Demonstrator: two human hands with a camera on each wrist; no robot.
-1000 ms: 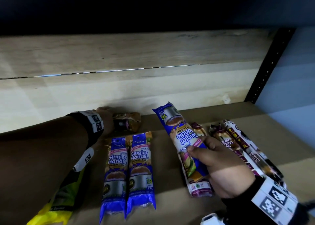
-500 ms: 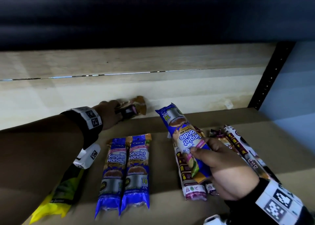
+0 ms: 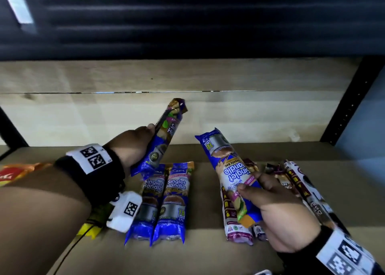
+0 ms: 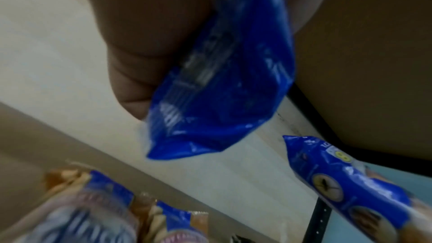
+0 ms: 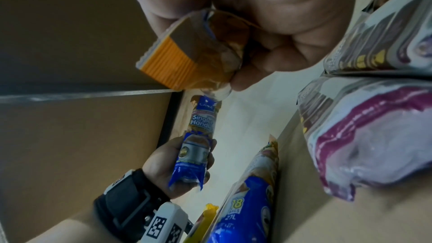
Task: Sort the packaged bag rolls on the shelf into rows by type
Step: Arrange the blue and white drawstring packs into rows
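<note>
Packaging at the far left edge of the brown shelf board [image 3: 208, 254] comprises a red-orange wrapper [image 3: 18, 171] and, nearer, a yellow plastic pack [image 3: 89, 231] partly hidden under the left forearm. Left hand [image 3: 131, 147] is raised clear of the board, forearm extending diagonally toward the pale wooden back panel [image 3: 83, 118], wrist in a black strap with white coded markers. Its fingers are curled around the lower half of a blue "Singlet Handle" bag roll [image 3: 164, 141]; this lifted roll is tilted, brown end uppermost against the back panel, blue crimped end lowest. Directly below it, two matching blue rolls [image 3: 162, 201] lie flat, side by side and touching, labels upright.

Right hand [image 3: 277, 212] is positioned right of centre, also above the board. Thumb on top and fingers curled beneath clamp the orange-ended lower part of a second blue "Singlet Handle" roll [image 3: 231, 174], which points away and to the left, label inverted. Under this hand lies a white roll with purple ends [image 3: 235, 218], flat on the board. Further right, several brown and white printed rolls [image 3: 295, 183] lie close together, angled; their exact count cannot be determined.
</note>
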